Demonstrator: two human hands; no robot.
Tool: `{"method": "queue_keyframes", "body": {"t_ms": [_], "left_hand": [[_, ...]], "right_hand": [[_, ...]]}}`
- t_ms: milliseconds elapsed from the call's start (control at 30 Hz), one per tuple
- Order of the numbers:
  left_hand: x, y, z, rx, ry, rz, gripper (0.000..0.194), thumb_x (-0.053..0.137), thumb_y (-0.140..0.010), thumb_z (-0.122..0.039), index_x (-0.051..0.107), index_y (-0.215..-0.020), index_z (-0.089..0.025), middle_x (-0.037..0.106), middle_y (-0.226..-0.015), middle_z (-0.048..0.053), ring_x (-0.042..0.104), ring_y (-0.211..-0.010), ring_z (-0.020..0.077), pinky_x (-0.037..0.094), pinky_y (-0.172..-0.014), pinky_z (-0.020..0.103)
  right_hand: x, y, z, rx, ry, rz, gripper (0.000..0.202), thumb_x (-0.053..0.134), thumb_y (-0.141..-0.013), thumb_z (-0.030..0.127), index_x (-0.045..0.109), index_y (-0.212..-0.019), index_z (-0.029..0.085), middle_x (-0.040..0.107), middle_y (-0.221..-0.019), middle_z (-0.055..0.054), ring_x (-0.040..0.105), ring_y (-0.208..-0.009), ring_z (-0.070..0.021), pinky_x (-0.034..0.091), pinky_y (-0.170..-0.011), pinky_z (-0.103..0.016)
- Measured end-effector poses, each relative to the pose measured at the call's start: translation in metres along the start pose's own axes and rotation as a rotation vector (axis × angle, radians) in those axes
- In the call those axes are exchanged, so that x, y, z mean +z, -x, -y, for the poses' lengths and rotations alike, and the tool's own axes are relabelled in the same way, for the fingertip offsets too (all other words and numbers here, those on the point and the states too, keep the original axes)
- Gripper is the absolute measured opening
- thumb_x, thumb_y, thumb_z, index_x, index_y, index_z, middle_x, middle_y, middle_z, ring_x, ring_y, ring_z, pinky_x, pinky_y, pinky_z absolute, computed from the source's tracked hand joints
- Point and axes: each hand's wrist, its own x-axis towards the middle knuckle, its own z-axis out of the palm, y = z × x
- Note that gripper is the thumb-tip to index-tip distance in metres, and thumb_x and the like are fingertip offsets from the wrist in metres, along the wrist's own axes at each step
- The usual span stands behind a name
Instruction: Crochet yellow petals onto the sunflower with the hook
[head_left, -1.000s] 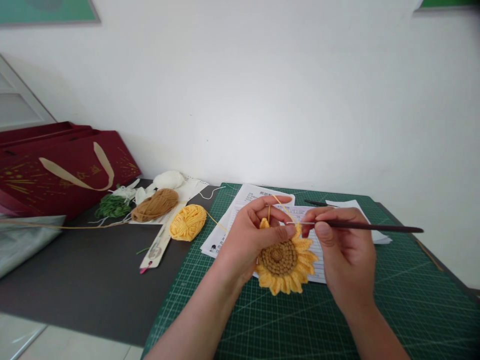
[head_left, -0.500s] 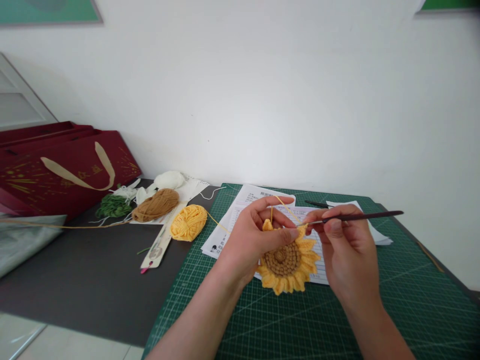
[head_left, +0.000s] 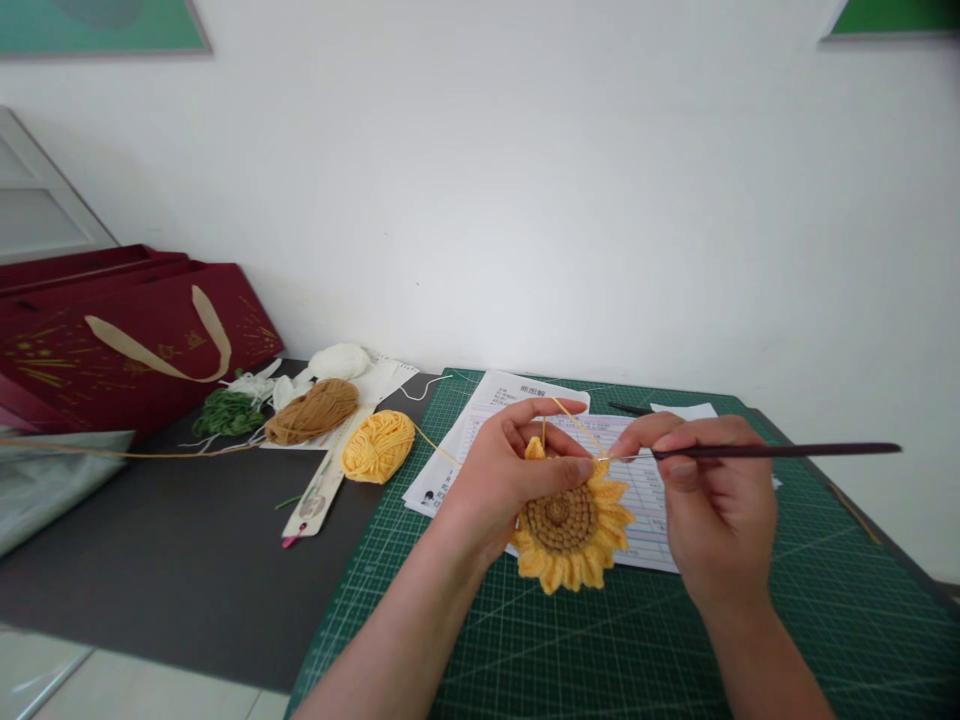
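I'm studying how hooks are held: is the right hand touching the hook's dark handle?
Touching. The head view shows the right hand pinching the dark handle between thumb and fingers.

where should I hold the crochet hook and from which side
Probably by the dark handle, just behind the thin metal shaft, coming from the right, as the right hand does. The handle is thicker and lies nearly level, pointing right, while the shaft reaches the yellow flower.

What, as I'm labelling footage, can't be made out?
Head view, hidden: part of the crocheted flower, behind the left hand.
Head view, too small: tip of the crochet hook.
Head view, too small: writing on the lined sheet.
Head view, cut off: the red bag, by the left edge.
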Motion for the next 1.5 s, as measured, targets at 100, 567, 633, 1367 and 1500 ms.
{"method": "queue_keyframes", "body": {"t_ms": [100,567,633,1367,1500], "left_hand": [[0.001,0.001,0.001,0.007,-0.014,-0.014,0.055,0.094,-0.060,-0.018,0.073,-0.110,-0.017,0.072,-0.071,-0.002,0.061,-0.060,0.0087,0.046,-0.063,0.023],[0.008,0.002,0.006,0.054,0.117,-0.075,0.067,0.094,-0.055,-0.011,0.066,-0.115,-0.016,0.071,-0.070,-0.003,0.064,-0.063,0.0132,0.051,-0.069,0.029],[0.009,0.002,0.006,0.031,0.196,-0.080,0.070,0.094,-0.052,-0.009,0.066,-0.115,-0.014,0.071,-0.069,-0.004,0.064,-0.061,0.0131,0.051,-0.068,0.029],[0.000,-0.001,0.002,0.133,-0.131,-0.049,0.049,0.087,-0.062,-0.014,0.072,-0.108,-0.019,0.071,-0.075,-0.002,0.056,-0.061,0.0108,0.042,-0.062,0.025],[-0.001,-0.002,0.004,0.107,-0.045,-0.033,0.050,0.092,-0.060,-0.019,0.075,-0.107,-0.020,0.072,-0.076,-0.001,0.060,-0.063,0.0116,0.044,-0.064,0.026]], "right_hand": [[-0.002,-0.002,0.001,-0.134,0.105,0.064,0.015,0.055,-0.093,0.009,0.059,-0.101,0.021,0.071,-0.087,-0.004,0.068,-0.081,-0.0210,0.052,-0.077,-0.042],[0.002,0.008,-0.011,-0.264,0.432,0.055,0.023,0.067,-0.086,0.011,0.062,-0.098,0.030,0.066,-0.090,-0.003,0.065,-0.084,-0.0225,0.055,-0.073,-0.043],[0.004,0.008,-0.013,-0.231,0.366,0.034,0.022,0.067,-0.086,0.011,0.061,-0.095,0.029,0.066,-0.088,-0.002,0.065,-0.081,-0.0220,0.055,-0.071,-0.042],[0.012,0.005,-0.014,0.367,-0.040,-0.153,0.020,0.057,-0.098,0.037,0.056,-0.084,0.023,0.055,-0.067,0.003,0.052,-0.062,-0.0149,0.044,-0.063,-0.032],[0.018,0.004,-0.019,0.431,-0.155,-0.053,0.021,0.062,-0.095,0.038,0.052,-0.082,0.024,0.059,-0.073,0.002,0.057,-0.064,-0.0148,0.048,-0.062,-0.031]]}}
